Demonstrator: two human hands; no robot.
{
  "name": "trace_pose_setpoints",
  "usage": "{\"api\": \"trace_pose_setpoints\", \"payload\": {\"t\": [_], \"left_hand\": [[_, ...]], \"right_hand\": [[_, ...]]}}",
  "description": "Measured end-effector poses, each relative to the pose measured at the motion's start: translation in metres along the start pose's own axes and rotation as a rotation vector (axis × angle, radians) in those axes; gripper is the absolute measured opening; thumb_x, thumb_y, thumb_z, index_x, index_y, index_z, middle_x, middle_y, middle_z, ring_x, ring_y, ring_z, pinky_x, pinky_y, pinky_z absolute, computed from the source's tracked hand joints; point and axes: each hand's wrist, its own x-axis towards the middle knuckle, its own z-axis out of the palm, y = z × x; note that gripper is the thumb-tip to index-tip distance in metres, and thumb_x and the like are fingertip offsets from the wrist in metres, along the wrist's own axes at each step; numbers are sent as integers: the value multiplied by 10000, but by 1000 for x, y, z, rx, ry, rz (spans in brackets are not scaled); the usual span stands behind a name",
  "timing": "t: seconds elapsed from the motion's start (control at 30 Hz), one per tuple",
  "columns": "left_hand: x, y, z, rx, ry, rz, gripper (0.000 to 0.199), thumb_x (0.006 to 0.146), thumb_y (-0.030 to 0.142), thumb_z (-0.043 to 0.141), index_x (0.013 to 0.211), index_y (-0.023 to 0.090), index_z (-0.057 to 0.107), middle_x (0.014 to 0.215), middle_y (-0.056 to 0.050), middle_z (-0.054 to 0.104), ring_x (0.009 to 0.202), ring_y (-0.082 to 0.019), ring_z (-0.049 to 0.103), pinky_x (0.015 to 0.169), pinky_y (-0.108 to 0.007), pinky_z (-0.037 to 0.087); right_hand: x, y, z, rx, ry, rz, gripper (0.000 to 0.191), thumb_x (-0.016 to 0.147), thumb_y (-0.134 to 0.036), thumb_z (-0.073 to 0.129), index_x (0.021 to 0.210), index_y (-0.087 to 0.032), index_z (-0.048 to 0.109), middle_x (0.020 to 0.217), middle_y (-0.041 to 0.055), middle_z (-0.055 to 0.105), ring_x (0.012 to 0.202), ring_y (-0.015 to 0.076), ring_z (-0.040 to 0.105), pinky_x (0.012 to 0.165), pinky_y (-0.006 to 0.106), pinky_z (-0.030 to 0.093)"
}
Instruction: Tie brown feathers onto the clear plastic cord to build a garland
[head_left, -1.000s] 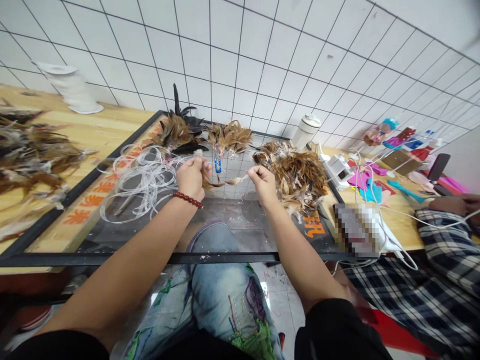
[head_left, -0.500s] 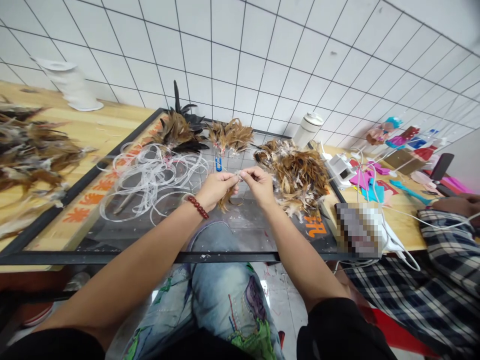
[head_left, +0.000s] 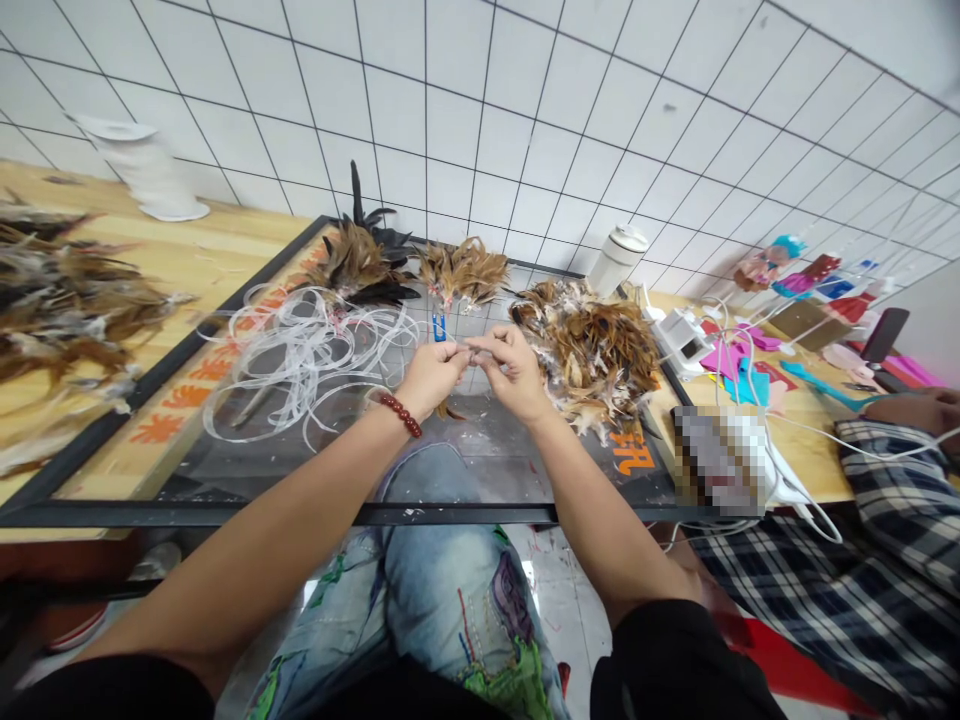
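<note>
My left hand (head_left: 433, 376), with a dark red bead bracelet (head_left: 400, 414) on its wrist, is closed in a pinch on a brown feather (head_left: 448, 411). Only the feather's tip shows below the fingers. My right hand (head_left: 513, 372) meets the left fingertips, its thumb and bent fingers closed around something too small to make out. Just behind the hands lies a blue tool or clip (head_left: 439, 327). To the left of them spreads a tangle of clear plastic strips (head_left: 300, 350); on the right is a heap of brown feathers (head_left: 600, 345).
Feather bunches (head_left: 461, 270) and darker feathers (head_left: 356, 262) line the back of the black-framed panel (head_left: 247, 514). A white bottle (head_left: 619, 255) and power strip cables stand right. More feathers (head_left: 67, 320) and a white spool (head_left: 146, 168) are left. A co-worker's plaid sleeve (head_left: 892, 470) is at right.
My right hand has shifted slightly left and its fingers have spread a little over the left fingertips. Less of the feather shows below my left hand.
</note>
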Motion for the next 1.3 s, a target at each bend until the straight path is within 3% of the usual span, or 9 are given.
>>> {"api": "trace_pose_setpoints", "payload": {"t": [0.23, 0.4, 0.47, 0.57, 0.63, 0.73, 0.83, 1.0, 1.3], "left_hand": [[1, -5, -1, 151, -31, 64, 236, 719, 361, 571, 636, 157, 658, 513, 8, 525, 521, -123, 436, 532, -245, 342], [0, 3, 0, 1, 14, -46, 184, 699, 297, 585, 593, 154, 629, 453, 27, 462, 473, -103, 410, 520, -239, 350], [-1, 5, 0, -73, 42, -81, 182, 697, 293, 595, 590, 149, 625, 452, 30, 461, 467, -95, 420, 522, -235, 365], [0, 6, 0, -130, 53, -88, 181, 690, 303, 623, 617, 139, 644, 479, 20, 505, 476, -90, 455, 526, -230, 382], [0, 5, 0, -163, 51, -92, 183, 674, 311, 649, 621, 135, 645, 494, 15, 522, 476, -88, 466, 524, -229, 389], [1, 5, 0, -204, 40, -85, 222, 663, 326, 672, 571, 137, 601, 502, 15, 521, 472, -82, 465, 516, -226, 389], [0, 5, 1, -232, 25, -68, 245, 674, 322, 668, 546, 138, 571, 504, 16, 518, 476, -77, 468, 518, -220, 392], [0, 5, 2, -297, 42, -109, 240, 668, 327, 682, 577, 128, 583, 504, 23, 506, 473, -70, 461, 528, -218, 410], [1, 5, 0, -332, 29, -102, 229, 679, 349, 689, 655, 135, 611, 482, 39, 467, 462, -73, 443, 512, -217, 381]], "right_hand": [[1, 6, 3, -108, 148, 78, 141, 848, -249, 513, 744, -214, 602, 802, 32, 549, 824, 174, 507, 797, 303, 396], [5, 25, -12, -134, 437, 257, 158, 844, -297, 486, 740, -210, 567, 779, 13, 559, 789, 166, 498, 800, 295, 383], [5, 30, -18, -151, 378, 309, 160, 820, -306, 522, 707, -211, 585, 734, 0, 556, 747, 160, 492, 784, 290, 389], [2, 29, -17, -198, 150, 326, 107, 754, -306, 618, 710, -213, 650, 695, -5, 562, 684, 155, 479, 760, 298, 411], [0, 25, -12, -213, 50, 249, 179, 748, -272, 626, 906, -223, 694, 824, 21, 600, 702, 155, 495, 772, 307, 433], [-2, 15, -3, -201, -36, 74, 469, 811, -184, 510, 1270, -264, 554, 1124, 66, 567, 905, 176, 549, 870, 322, 445], [-3, 11, 2, -189, -123, -33, 537, 849, -156, 427, 1365, -300, 456, 1214, 64, 530, 1104, 189, 513, 970, 337, 415], [-3, 12, 5, -77, -153, -49, 492, 873, -195, 433, 1357, -274, 473, 1204, 73, 537, 1085, 182, 526, 998, 349, 404], [-1, 14, 9, 210, -113, 127, 461, 850, -388, 536, 1305, -318, 510, 1317, 56, 509, 846, 143, 545, 814, 320, 480]]}}
